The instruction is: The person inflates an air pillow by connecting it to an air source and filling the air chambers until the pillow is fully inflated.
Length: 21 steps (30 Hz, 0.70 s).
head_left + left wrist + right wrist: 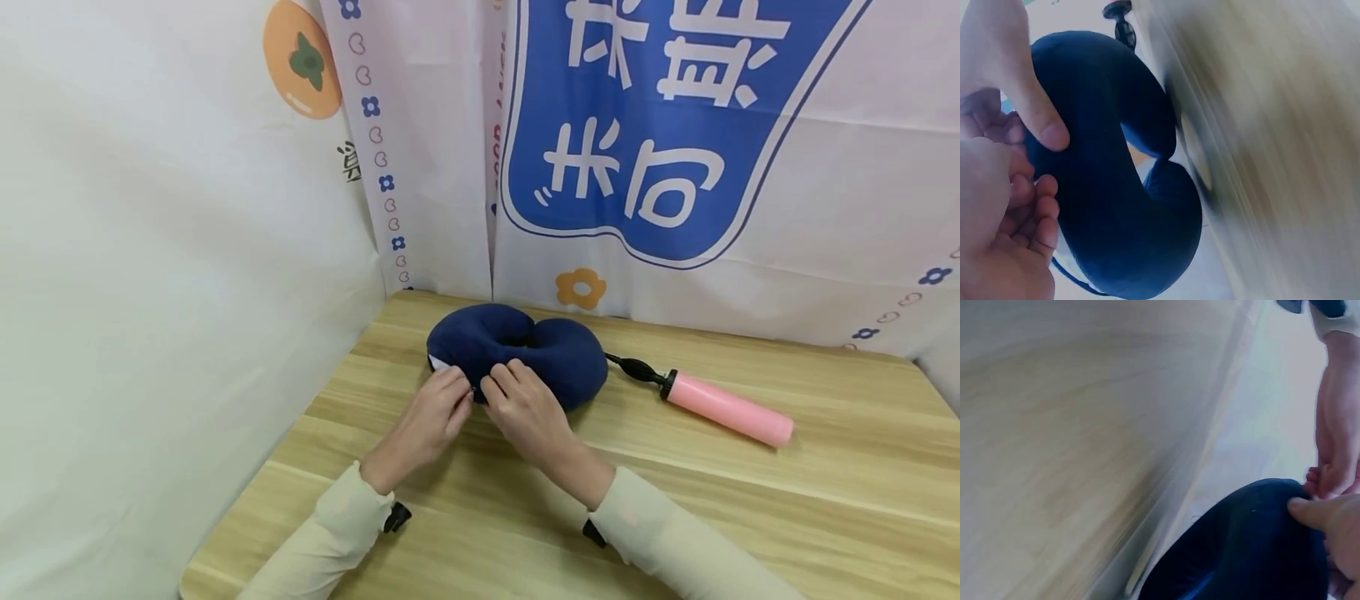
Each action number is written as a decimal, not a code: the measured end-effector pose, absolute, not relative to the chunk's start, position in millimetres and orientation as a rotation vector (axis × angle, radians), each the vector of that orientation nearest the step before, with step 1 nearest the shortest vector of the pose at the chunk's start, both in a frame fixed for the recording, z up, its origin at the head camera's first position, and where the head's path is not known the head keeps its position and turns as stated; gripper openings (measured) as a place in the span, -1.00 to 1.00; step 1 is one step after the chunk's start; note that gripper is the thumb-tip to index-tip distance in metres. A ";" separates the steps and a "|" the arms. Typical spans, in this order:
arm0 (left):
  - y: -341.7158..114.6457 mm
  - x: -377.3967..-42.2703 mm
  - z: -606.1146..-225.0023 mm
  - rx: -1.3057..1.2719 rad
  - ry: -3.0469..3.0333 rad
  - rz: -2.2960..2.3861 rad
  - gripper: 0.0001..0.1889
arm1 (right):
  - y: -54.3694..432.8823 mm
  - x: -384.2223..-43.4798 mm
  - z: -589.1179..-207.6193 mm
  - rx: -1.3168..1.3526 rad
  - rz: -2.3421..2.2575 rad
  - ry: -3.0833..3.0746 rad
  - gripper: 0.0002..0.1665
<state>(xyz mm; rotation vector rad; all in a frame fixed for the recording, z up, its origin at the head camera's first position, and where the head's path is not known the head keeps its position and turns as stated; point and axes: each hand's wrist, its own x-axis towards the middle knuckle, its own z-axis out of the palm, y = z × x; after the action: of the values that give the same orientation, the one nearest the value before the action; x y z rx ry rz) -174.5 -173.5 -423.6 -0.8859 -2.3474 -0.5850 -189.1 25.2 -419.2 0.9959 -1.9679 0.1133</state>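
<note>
A navy blue U-shaped neck pillow [577,354] lies on the wooden table, its two ends turned to the back wall. At its near edge, left of the middle, my left hand [427,417] pinches the fabric with curled fingers. Just beside it my right hand [528,412] grips the same edge, its thumb pressing the pillow [1254,544] in the right wrist view. A strip of white lining [438,362] shows at the pillow's left near edge. What lies between the fingertips is mostly hidden.
A pink hand pump [727,408] with a black nozzle lies right of the pillow, its tip near the pillow's side. The table [825,500] meets printed cloth [435,167] at the back and a white cloth wall [150,292] on the left.
</note>
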 end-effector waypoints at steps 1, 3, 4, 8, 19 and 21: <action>-172.6 -173.2 -423.0 -0.892 -2.340 -0.580 -0.82 | 24.3 -189.1 -419.5 0.993 0.104 -1.969 -0.85; -170.8 -170.7 -422.9 -0.890 -2.326 -0.578 -0.83 | 23.6 -188.6 -419.6 0.996 0.101 -1.979 -0.89; -169.9 -169.5 -423.5 -0.880 -2.320 -0.576 -0.83 | 23.6 -188.3 -419.4 1.000 0.107 -1.982 -0.89; -166.3 -165.3 -426.5 -0.816 -2.285 -0.580 -0.81 | 23.1 -187.0 -417.1 1.010 0.115 -1.990 -0.88; -158.7 -160.3 -430.7 -0.674 -2.212 -0.601 -0.84 | 18.5 -187.1 -415.8 1.033 0.149 -1.974 -0.91; -158.2 -160.3 -430.8 -0.664 -2.212 -0.620 -0.82 | 17.1 -187.8 -416.8 1.033 0.151 -1.973 -0.91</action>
<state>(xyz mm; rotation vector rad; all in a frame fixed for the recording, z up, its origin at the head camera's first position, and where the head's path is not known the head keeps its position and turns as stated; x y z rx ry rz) -160.3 -158.2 -430.8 -0.6645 -2.2118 -0.6198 -187.8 17.1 -416.8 1.0329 -1.9732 0.1514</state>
